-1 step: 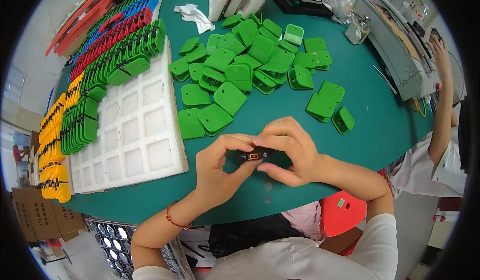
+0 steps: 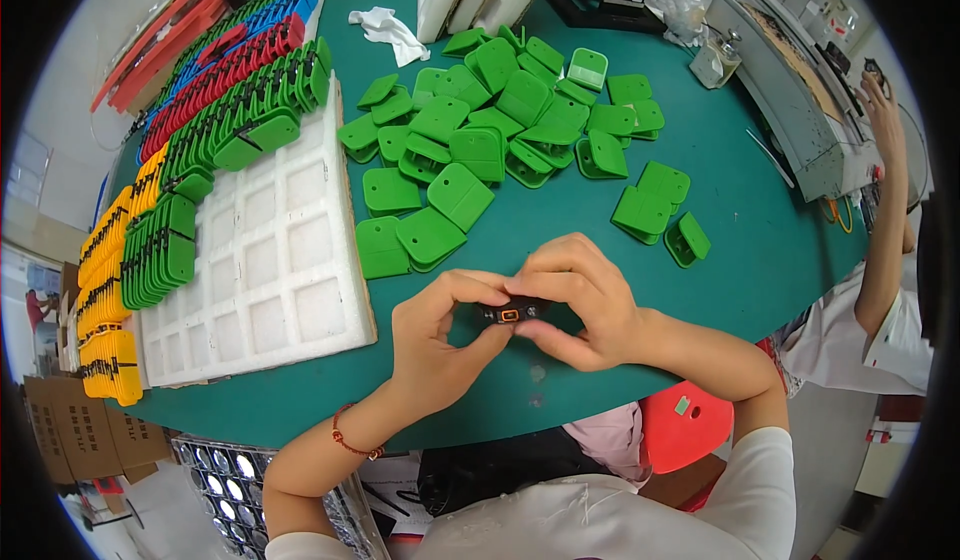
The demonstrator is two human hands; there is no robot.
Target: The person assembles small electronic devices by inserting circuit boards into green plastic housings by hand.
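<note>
Between my two hands, over the near middle of the table, is a small black part (image 2: 509,316) with an orange rectangular ring on its face. My left hand (image 2: 437,335) pinches its left end with thumb and fingers. At the other end, my right hand (image 2: 588,305) is closed, thumb below and forefinger above. Fingertips cover much of the part, so its full shape is hidden. Beyond my hands lies a loose heap of green plastic clips (image 2: 480,150), folded pieces with a small hole. One green clip (image 2: 686,240) lies apart to the right.
A white foam tray (image 2: 255,260) stands at left, with rows of green, yellow (image 2: 108,300), red and blue clips along it. A white cloth (image 2: 390,35) lies at the back. Grey equipment (image 2: 790,90) and another person's arm (image 2: 885,190) are at right. A red stool (image 2: 685,425) sits below the table edge.
My right thumb has shifted slightly up against the black part. Everything else stays in place.
</note>
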